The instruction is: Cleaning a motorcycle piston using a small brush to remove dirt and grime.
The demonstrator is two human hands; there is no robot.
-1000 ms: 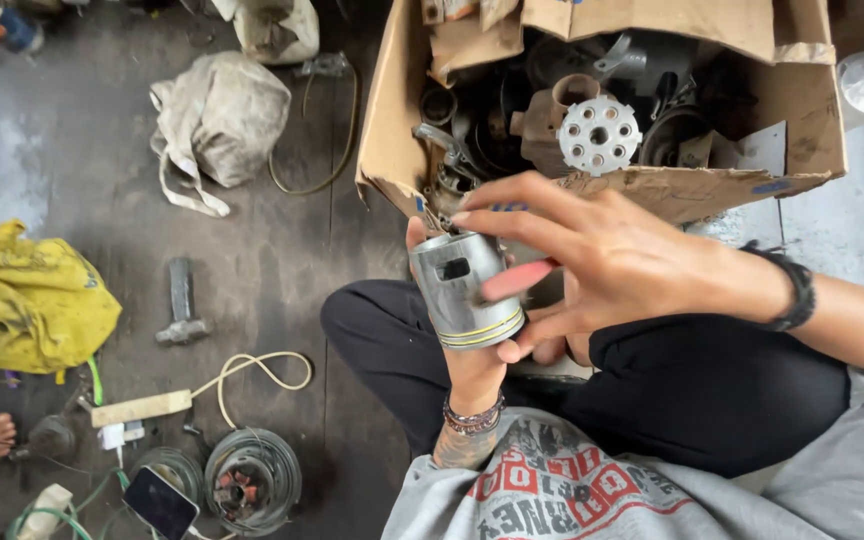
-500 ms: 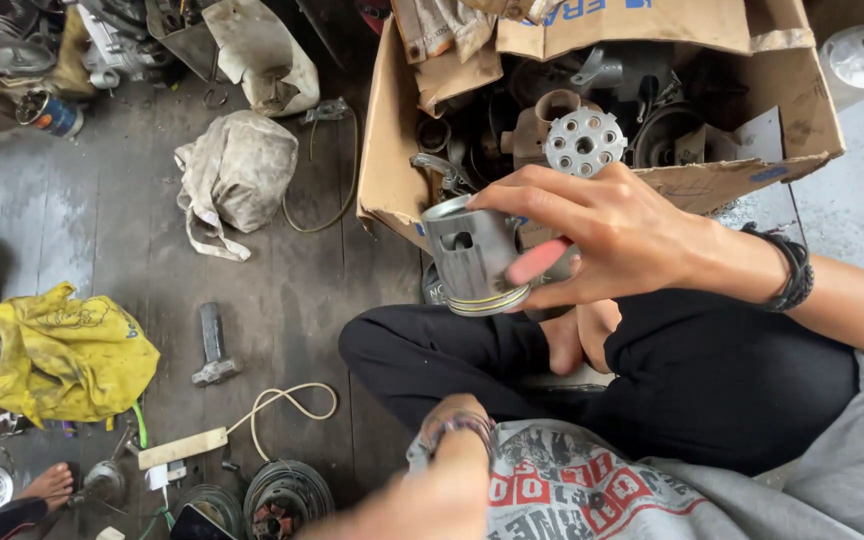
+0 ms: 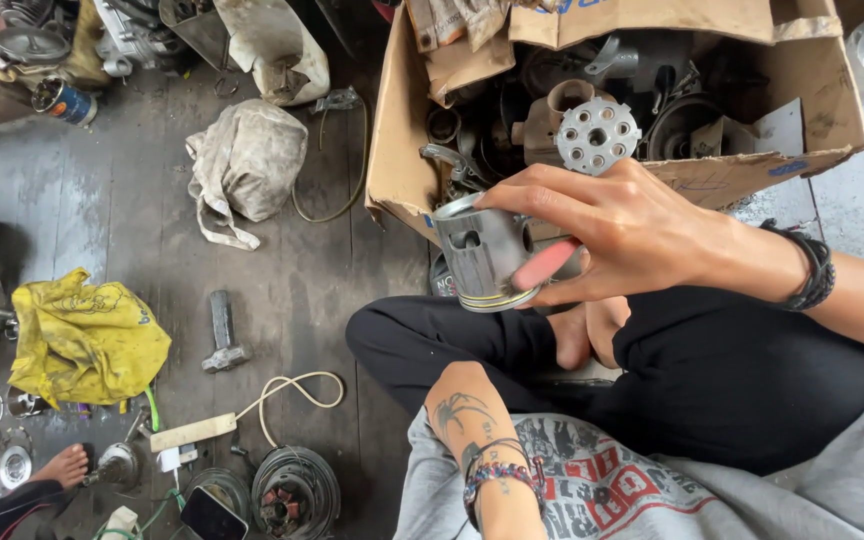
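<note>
Head camera, looking down on a seated person at a workshop floor:

— What does the right hand (image 3: 642, 235) have?

— It grips a metal piston (image 3: 485, 255), fingers (image 3: 537, 190) curled over the crown and thumb underneath, with a slim red tool (image 3: 544, 263) pinched alongside. The piston is held tilted, just in front of the cardboard box (image 3: 397, 130), over the person's crossed legs in black trousers (image 3: 732, 370).

— And the left hand?

— Only the tattooed forearm (image 3: 462, 420) with a beaded bracelet (image 3: 497, 475) shows, below the piston; the hand itself is cut off by the bottom edge, so whether it is open or closed cannot be told.

— What is in the box?

— It is packed with dark engine parts; a round silver disc with holes (image 3: 597, 135) sits on top, just behind the right hand's knuckles.

— And on the floor left of the box?

— A dirty cloth sack (image 3: 247, 165) lies nearest, with a loop of cord beside it. Further left and lower are a hammer head (image 3: 222, 335) and a crumpled yellow bag (image 3: 87, 335). Below the hammer a pale cable (image 3: 287, 395) curls toward a coiled part (image 3: 292, 490). Another person's bare foot (image 3: 62, 465) shows at the lower left corner, well apart from the box.
</note>
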